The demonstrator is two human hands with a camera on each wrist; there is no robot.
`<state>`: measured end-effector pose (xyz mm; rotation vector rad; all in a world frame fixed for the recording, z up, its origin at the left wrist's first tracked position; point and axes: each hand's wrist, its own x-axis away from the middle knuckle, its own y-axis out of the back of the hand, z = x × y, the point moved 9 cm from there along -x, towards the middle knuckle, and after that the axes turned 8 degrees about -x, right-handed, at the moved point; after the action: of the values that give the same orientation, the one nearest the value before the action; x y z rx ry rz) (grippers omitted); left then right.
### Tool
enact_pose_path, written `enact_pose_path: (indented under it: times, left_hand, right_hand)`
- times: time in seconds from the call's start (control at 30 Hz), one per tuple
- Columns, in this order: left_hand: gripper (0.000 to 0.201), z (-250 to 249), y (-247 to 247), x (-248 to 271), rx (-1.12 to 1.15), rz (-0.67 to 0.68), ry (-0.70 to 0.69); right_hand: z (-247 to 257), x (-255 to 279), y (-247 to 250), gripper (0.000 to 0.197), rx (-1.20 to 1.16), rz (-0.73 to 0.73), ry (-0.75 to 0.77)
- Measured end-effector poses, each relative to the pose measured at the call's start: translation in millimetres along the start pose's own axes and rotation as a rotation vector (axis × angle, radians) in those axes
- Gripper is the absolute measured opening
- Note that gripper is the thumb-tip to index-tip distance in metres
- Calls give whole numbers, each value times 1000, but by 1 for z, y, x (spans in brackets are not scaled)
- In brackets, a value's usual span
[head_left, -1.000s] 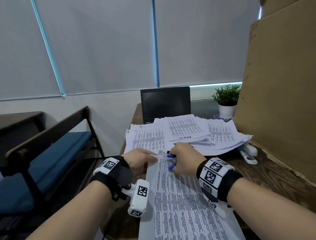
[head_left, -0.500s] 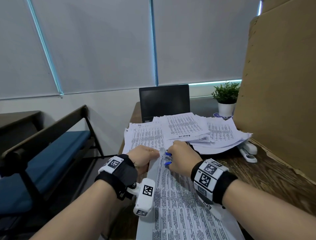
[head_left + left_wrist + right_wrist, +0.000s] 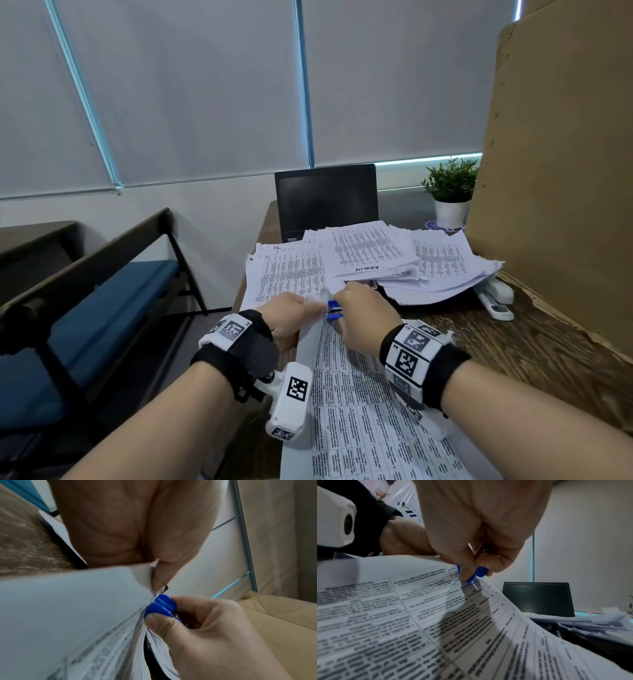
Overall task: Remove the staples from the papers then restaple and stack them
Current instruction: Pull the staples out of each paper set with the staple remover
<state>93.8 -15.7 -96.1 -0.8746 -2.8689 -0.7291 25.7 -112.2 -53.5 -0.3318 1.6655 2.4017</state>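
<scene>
The right hand (image 3: 363, 317) squeezes the blue staple remover (image 3: 334, 310) onto the far corner of the printed packet (image 3: 359, 411), now lifted off the desk (image 3: 534, 346); the left hand (image 3: 287, 317) pinches that corner. The staple is likely being pulled.

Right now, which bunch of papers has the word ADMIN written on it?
The small stack on top of the heap, just in front of the laptop. ADMIN shows along its near edge; the spread sheets around it and the set in the hands show only printed tables.
</scene>
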Motion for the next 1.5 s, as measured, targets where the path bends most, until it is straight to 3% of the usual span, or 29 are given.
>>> enact_pose_path:
  times: [0.07, 0.23, 0.47, 0.57, 0.73, 0.8, 0.87, 0.97, 1.1, 1.2, 1.27, 1.37, 1.43, 1.5]
  left_hand:
    - [32, 2, 5, -3, -62, -68, 2]
    - [20, 0, 4, -6, 104, -44, -45]
    - [9, -7, 3, -5, 173, -10, -102]
    - [24, -6, 2, -6, 194, 6, -98]
    - [20, -5, 1, -7, 237, 21, -89]
    - [16, 0, 7, -7, 254, -2, -85]
    - [29, 8, 17, -7, 211, -66, -53]
    - [36, 12, 26, -11, 32, -125, -16]
    - [28, 8, 35, -13, -178, -228, 21]
    - [17, 6, 28, -9, -314, -217, 53]
    - [11, 6, 22, -6, -403, -201, 83]
    - [10, 5, 23, -9, -505, -246, 89]
    - [22, 7, 23, -11, -481, -270, 116]
    - [29, 6, 22, -10, -432, -285, 120]
  right_hand:
    - [-4, -1, 2, 11, -76, 1, -34]
    - [-21, -1, 8, 6, -381, -54, -127]
    - [-43, -3, -6, 5, -787, -43, -244]
    - [-43, -1, -8, 8, -910, -11, -238]
    - [-48, -1, -17, 13, -1007, 56, -229]
    - [-54, -2, -17, 17, -1182, 24, -264]
    - [-63, -3, -14, 18, -1312, -28, -312]
    - [-76, -3, -10, 11, -1145, -15, -385]
    - [-101, 1, 7, 11, -633, 12, -423]
    - [-132, 10, 24, 18, -263, 32, -481]
    - [-146, 20, 26, 19, -89, 142, -504]
    - [-156, 35, 20, 25, 101, 325, -508]
    - [-159, 42, 19, 30, 151, 386, -518]
    - [-158, 44, 23, 17, 190, 387, -508]
